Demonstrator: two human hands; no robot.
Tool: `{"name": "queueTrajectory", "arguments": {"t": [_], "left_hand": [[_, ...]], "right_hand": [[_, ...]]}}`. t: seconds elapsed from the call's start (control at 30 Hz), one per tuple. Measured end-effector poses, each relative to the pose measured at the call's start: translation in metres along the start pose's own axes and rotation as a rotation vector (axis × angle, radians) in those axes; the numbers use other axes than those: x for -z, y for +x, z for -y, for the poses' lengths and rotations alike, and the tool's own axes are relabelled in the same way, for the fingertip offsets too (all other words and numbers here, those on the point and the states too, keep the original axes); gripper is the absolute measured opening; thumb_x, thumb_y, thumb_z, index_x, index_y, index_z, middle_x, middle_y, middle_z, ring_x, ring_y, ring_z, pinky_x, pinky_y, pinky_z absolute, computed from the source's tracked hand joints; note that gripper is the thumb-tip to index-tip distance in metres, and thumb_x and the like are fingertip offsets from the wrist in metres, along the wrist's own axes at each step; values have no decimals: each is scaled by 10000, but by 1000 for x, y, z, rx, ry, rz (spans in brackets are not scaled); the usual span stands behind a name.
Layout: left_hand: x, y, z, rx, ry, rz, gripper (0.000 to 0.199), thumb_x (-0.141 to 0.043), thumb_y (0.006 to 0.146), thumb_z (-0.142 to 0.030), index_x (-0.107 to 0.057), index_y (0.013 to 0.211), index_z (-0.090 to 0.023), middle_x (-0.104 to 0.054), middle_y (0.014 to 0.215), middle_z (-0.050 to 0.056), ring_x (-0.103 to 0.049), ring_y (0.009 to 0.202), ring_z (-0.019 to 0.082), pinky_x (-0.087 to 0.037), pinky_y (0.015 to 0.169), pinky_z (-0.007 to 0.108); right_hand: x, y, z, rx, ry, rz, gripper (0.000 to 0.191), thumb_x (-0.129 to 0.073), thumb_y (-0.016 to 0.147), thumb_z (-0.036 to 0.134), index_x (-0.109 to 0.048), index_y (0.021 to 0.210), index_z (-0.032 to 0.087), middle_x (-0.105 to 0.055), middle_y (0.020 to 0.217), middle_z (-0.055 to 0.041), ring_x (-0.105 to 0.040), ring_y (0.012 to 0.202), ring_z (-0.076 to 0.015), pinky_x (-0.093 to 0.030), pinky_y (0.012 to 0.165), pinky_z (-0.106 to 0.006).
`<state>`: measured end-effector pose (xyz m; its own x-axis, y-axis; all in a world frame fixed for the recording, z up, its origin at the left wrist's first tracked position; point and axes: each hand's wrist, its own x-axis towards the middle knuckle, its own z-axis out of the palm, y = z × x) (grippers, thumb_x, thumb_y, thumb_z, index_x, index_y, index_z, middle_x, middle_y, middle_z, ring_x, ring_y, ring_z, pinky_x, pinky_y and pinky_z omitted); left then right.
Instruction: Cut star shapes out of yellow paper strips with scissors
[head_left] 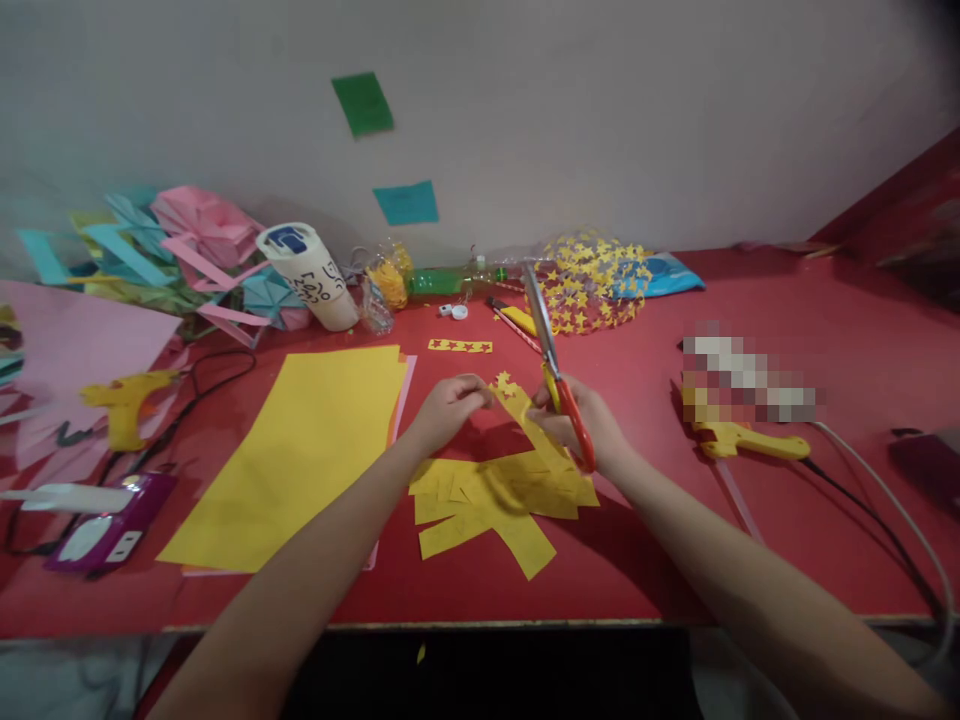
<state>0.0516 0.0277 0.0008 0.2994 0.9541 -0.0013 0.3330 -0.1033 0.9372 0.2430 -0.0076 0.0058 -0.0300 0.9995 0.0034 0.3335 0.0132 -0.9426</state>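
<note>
Orange-handled scissors (571, 415) are in my right hand (574, 410), blades pointing up and away. The same hand holds a yellow paper strip (532, 425) whose far end has star shapes (505, 383). My left hand (457, 400) is closed at the strip's left side, fingertips pinched near the stars; whether it grips anything is too small to tell. Below both hands lies a pile of yellow paper strips (487, 500). A short yellow strip with star-shaped holes (460, 346) rests beyond my left hand.
Yellow sheets (300, 450) lie left. Glue guns (127, 405) (754, 442) and cords flank the work area. A green bottle (442, 281), a white cup (309, 277), folded paper (206, 225) and a bag of yellow stars (592, 285) stand along the wall.
</note>
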Motion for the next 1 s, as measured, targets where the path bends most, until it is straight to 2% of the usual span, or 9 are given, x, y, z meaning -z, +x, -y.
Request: {"name": "queueTrajectory", "arguments": {"t": [0.1,0.2,0.37,0.5,0.63,0.7,0.8,0.93,1.0], "left_hand": [[2,13,6,-124,455,49,225,-456,848,-317,-593,726,-186,-605,870,75,-562,825,219,-445,800,387],[-3,26,13,-182,756,95,269,-408,904,-290,-624,799,-168,-577,950,108,-539,931,255,-415,871,434],[-15,40,24,-233,926,106,220,-478,872,-259,-584,695,-182,-529,927,100,-495,924,255,-403,826,412],[-13,43,25,-186,904,79,212,-575,820,-295,-545,636,-192,-513,921,85,-490,916,252,-418,835,413],[-3,38,17,-119,826,12,131,-631,783,-321,-617,792,-191,-533,954,86,-507,978,278,-439,880,439],[1,31,11,-127,736,-39,123,-581,818,-297,-637,838,-190,-554,954,84,-527,997,270,-438,911,435],[-1,14,1,-82,531,-52,184,-510,854,-305,-645,808,-188,-600,894,70,-570,918,237,-459,858,397],[-18,-10,-9,23,86,78,228,-592,800,-416,-632,816,-192,-633,826,32,-585,805,191,-467,754,322],[-25,-17,-11,63,-42,61,226,-599,791,-417,-593,745,-195,-589,746,7,-551,737,167,-444,701,299]], "right_hand": [[4,5,0,-104,137,-42,304,-671,587,436,-477,695,229,-484,555,61,-400,406,-95,-316,388,-237],[6,8,0,-149,189,-39,345,-711,578,432,-456,704,236,-432,487,91,-373,365,-89,-282,369,-229],[6,10,4,-170,177,-41,327,-723,589,399,-457,681,232,-464,515,85,-387,373,-83,-294,380,-230],[5,8,7,-179,140,-38,272,-704,607,346,-464,654,229,-449,489,89,-392,387,-91,-300,397,-231],[3,7,6,-180,158,-37,249,-691,606,323,-466,652,228,-443,488,91,-381,395,-87,-293,408,-227],[2,7,4,-180,176,-41,259,-695,598,333,-465,649,227,-444,494,90,-382,402,-86,-295,413,-226],[0,6,2,-168,198,-53,296,-713,594,374,-464,657,226,-451,512,86,-401,415,-86,-305,416,-224],[-5,3,0,-134,202,-72,342,-719,605,438,-463,692,228,-485,569,72,-416,398,-84,-322,389,-234],[-7,0,0,-117,209,-71,358,-718,608,459,-457,696,231,-488,579,71,-420,392,-84,-336,382,-237]]}}
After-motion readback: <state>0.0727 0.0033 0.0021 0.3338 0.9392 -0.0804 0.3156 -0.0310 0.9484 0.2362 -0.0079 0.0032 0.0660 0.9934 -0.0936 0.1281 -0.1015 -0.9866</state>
